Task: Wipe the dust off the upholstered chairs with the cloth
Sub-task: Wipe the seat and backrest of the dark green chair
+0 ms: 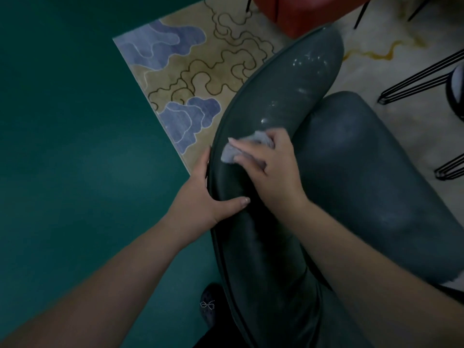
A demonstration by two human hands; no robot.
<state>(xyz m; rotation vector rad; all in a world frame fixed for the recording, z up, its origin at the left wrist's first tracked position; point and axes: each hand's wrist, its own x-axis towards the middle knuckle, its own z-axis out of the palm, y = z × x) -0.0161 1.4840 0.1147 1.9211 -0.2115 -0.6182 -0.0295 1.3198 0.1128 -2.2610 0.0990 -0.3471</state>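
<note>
Chair on rug w/ green floor

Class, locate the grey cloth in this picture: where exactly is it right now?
In the head view, the grey cloth sits near centre, bunched under the right hand against the dark chair's backrest, just right of the left hand gripping the backrest's edge.

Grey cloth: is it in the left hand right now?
No, the right hand presses the grey cloth on the dark green chair back; the left hand grips its edge.
</note>
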